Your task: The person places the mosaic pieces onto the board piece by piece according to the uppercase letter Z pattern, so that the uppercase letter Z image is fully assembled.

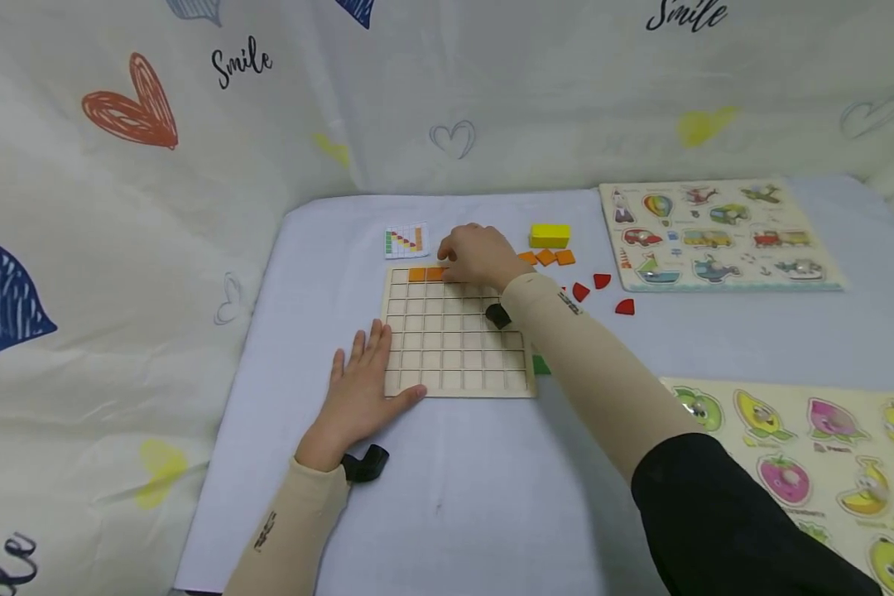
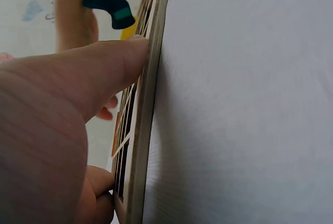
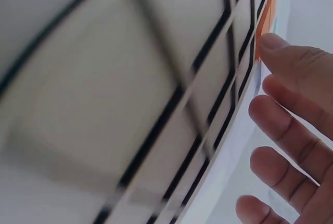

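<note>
A wooden grid board [image 1: 458, 352] lies on the white-covered table, with orange square tiles [image 1: 425, 274] set in its far row. My right hand [image 1: 484, 255] reaches over that row; in the right wrist view its thumb [image 3: 273, 42] touches an orange tile [image 3: 266, 18], while the other fingers are loosely bent. My left hand [image 1: 361, 393] rests at the board's near left corner with fingers spread along the left side. Its thumb [image 2: 122, 57] lies on the near edge. Behind the board is a small pattern card [image 1: 406, 241].
Right of the board are a yellow block [image 1: 550, 237], loose orange tiles [image 1: 546, 257] and several red pieces [image 1: 581, 291]. A green piece [image 1: 540, 364] shows partly under the right forearm. A vehicle puzzle [image 1: 723, 236] lies at the back right, a fruit puzzle [image 1: 812, 447] at the near right.
</note>
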### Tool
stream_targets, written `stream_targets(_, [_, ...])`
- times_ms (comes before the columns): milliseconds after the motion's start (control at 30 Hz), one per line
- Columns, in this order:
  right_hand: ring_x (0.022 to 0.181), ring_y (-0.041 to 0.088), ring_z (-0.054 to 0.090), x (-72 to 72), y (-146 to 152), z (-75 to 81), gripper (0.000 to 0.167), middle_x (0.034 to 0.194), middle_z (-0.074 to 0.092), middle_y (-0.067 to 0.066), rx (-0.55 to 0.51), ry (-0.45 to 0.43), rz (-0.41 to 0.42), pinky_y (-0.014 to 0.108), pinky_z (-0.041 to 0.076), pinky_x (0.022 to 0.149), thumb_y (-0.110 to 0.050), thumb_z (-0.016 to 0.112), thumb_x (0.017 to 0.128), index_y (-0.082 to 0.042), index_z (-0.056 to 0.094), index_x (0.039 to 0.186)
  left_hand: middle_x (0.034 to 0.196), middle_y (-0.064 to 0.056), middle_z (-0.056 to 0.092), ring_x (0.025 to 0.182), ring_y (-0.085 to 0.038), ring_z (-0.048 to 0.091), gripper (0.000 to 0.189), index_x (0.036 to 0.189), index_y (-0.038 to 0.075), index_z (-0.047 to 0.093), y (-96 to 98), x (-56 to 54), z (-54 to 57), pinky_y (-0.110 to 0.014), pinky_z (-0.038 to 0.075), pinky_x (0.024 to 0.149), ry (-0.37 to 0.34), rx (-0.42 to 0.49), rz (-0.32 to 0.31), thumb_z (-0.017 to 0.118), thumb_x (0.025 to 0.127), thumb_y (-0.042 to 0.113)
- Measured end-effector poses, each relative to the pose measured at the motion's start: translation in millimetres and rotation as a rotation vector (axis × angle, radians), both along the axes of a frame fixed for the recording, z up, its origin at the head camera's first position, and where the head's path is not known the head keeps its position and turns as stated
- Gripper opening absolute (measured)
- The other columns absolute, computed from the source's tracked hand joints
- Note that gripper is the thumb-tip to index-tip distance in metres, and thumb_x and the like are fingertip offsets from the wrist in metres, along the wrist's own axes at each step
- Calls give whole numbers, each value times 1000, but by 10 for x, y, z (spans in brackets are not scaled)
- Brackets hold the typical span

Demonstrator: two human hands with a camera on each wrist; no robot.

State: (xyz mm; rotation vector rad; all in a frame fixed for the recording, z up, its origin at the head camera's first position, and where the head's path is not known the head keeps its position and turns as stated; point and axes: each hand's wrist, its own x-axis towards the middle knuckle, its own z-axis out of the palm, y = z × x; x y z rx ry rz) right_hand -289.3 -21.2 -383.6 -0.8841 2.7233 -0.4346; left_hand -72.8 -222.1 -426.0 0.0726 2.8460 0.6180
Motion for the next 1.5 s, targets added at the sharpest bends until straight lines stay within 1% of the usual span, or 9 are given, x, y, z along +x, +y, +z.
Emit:
stream_targets(233, [121,28,58,-53,460,0,36,124,72,6,35,-1,-94,50,46,107,-28,70,96,-14,73,129,177,-5,-3,165,-34,-5,111,168,10,6,0,-1,-16,-66,-3,129,-3,-4,1,65,92,67])
stream_targets(433, [120,31,61,-57,935,-16,35,125,74,8,50,42,-160,52,48,106,-29,73,97,-12,74,127,177,-6,-3,165,-36,-6,112,168,11,5,-1,2,-15,-67,-3,128,-5,-4,-5,64,92,68])
stream_targets(600, [118,32,57,-54,1176,15,35,128,74,9,61,38,-202,52,45,106,-29,72,97,-11,74,128,177,-7,-5,165,-36,-6,112,168,11,3,-15,1,-12,-67,-4,128,-3,-3,-6,64,93,67])
stream_targets(733, [117,32,55,-62,1318,33,33,128,74,10,70,19,-225,51,44,107,-25,69,99,-10,74,128,177,-8,-5,164,-37,-7,112,168,10,4,-22,-4,-6,-68,-4,128,-1,6,-8,65,93,66])
stream_targets(900, [119,33,51,-35,1474,48,33,134,71,12,93,-21,-278,52,45,108,-21,66,99,-11,74,129,177,-9,-4,164,-38,-5,112,168,9,4,-3,-3,5,-69,-4,127,-2,9,-11,66,93,64])
stream_targets(1000, [118,34,51,-22,1551,48,34,137,69,13,103,-13,-290,52,46,107,-20,65,99,-11,73,131,177,-9,-4,164,-38,-5,111,168,9,4,13,1,10,-69,-4,127,-6,10,-13,66,93,63])
stream_targets(1133, [118,35,55,-29,1602,47,36,137,69,14,121,-7,-313,53,48,109,-20,67,99,-9,72,133,177,-9,-3,164,-38,-5,111,168,9,4,10,0,19,-69,-4,127,-5,8,-15,66,93,62])
stream_targets(1267, [121,36,55,-45,1638,28,39,138,68,15,137,-27,-339,55,46,113,-21,69,99,-8,70,135,177,-9,-3,164,-38,-5,111,168,9,4,8,-1,27,-68,-3,127,-4,9,-16,66,93,62])
stream_targets(1500, [117,36,53,-52,1651,25,38,133,69,16,136,-39,-335,54,47,110,-24,71,98,-7,71,132,177,-9,-4,164,-38,-5,111,168,9,3,1,-4,4,-68,-4,127,-6,5,-16,65,93,64])
